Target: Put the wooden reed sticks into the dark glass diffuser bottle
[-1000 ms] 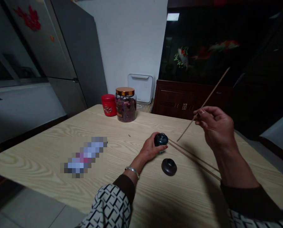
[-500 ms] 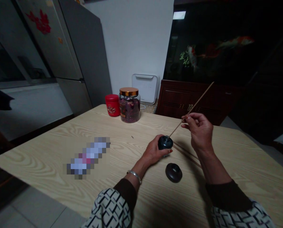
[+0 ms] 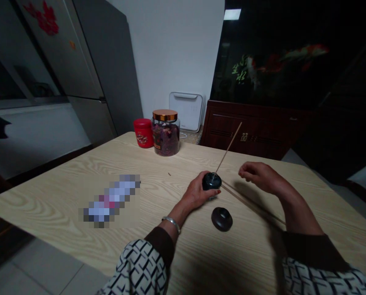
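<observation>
So a thin stick (image 3: 228, 148) is leaning out of that little dark bottle (image 3: 211, 182), and you're gripping the bottle in your left hand (image 3: 198, 192), a bit in from the table's (image 3: 78, 176) far edge. Your right hand (image 3: 261, 176) is hovering clear of the stick, fingers curling, can't tell how closed. A dark round piece (image 3: 222, 219) is lying nearer you; a red canister (image 3: 143, 133) and lidded jar (image 3: 166, 133) are standing by the far-left corner.
</observation>
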`<state>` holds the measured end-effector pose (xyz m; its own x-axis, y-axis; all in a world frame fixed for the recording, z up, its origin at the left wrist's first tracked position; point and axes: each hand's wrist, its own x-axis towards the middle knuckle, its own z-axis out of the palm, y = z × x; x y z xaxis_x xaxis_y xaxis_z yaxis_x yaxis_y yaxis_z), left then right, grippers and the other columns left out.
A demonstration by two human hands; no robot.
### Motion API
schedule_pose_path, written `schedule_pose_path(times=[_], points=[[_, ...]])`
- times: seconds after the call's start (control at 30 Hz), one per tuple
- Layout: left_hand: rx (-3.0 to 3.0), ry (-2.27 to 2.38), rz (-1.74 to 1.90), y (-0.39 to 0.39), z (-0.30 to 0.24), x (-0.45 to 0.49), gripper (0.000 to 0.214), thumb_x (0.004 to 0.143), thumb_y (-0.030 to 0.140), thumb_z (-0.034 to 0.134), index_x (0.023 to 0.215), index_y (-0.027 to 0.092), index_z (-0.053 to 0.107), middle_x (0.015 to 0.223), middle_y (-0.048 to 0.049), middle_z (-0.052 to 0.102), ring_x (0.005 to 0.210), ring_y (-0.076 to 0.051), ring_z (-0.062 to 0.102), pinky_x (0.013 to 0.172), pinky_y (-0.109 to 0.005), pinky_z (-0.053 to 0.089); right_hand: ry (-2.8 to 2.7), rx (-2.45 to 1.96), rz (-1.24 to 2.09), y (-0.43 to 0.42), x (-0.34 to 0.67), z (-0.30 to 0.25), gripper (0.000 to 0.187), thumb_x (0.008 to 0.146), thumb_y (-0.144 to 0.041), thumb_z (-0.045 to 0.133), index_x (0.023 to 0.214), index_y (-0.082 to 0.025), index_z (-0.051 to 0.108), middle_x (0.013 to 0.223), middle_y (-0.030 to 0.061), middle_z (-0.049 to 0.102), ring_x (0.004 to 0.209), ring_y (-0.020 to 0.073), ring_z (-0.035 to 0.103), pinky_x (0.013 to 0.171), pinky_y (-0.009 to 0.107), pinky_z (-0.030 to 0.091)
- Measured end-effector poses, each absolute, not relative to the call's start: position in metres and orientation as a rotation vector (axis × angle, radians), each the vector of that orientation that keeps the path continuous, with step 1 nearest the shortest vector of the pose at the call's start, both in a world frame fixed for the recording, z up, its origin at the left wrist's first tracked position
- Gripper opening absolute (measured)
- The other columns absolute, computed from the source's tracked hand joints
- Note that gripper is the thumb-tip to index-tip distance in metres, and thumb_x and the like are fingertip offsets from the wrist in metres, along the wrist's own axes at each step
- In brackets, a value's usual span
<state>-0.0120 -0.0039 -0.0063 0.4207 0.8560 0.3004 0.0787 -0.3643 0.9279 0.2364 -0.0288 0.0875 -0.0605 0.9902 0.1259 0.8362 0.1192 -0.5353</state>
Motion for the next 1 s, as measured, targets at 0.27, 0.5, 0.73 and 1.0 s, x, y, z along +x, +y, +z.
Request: schedule_pose_path(times=[0.27, 0.5, 0.73, 1.0], points=[[1.746, 0.846, 1.039, -0.003, -0.008, -0.013, 0.068, 0.069, 0.038, 0.083, 0.128, 0.019, 0.054, 0.114, -0.0080, 0.066, 0.105, -0.024, 0.062, 0.096, -0.037, 0.048, -2.165, -2.336, 0.440, -0.021, 0.253, 0.043, 0.010, 0.070, -0.024, 0.065, 0.076, -0.022, 0.072, 0.085, 0.0079, 0.072, 0.077, 0.0213, 0.064, 0.062, 0.028, 0.039], [1.729, 0.848, 1.037, -0.003, -0.008, -0.012, 0.070, 0.068, 0.037, 0.083, 0.129, 0.019, 0.054, 0.114, -0.0082, 0.067, 0.105, -0.024, 0.062, 0.097, -0.037, 0.048, -2.090, -2.260, 0.526, -0.026, 0.249, 0.042, 0.005, 0.071, -0.020, 0.066, 0.073, -0.021, 0.071, 0.080, 0.0062, 0.072, 0.075, 0.0187, 0.063, 0.066, 0.026, 0.041], [1.744, 0.845, 1.035, -0.005, -0.004, -0.013, 0.067, 0.069, 0.038, 0.083, 0.127, 0.019, 0.055, 0.113, -0.0074, 0.067, 0.104, -0.023, 0.062, 0.095, -0.035, 0.048, -2.095, -2.239, 0.519, -0.024, 0.245, 0.042, 0.011, 0.070, -0.016, 0.067, 0.078, -0.021, 0.072, 0.085, 0.0057, 0.072, 0.077, 0.0178, 0.062, 0.067, 0.025, 0.041], [1.747, 0.817, 1.049, -0.005, -0.004, -0.013, 0.066, 0.069, 0.038, 0.082, 0.127, 0.019, 0.055, 0.113, -0.0072, 0.067, 0.104, -0.023, 0.063, 0.094, -0.034, 0.048, -2.196, -2.326, 0.479, -0.019, 0.247, 0.039, 0.011, 0.072, -0.022, 0.064, 0.080, -0.021, 0.070, 0.091, 0.0065, 0.072, 0.080, 0.0183, 0.063, 0.065, 0.026, 0.039]])
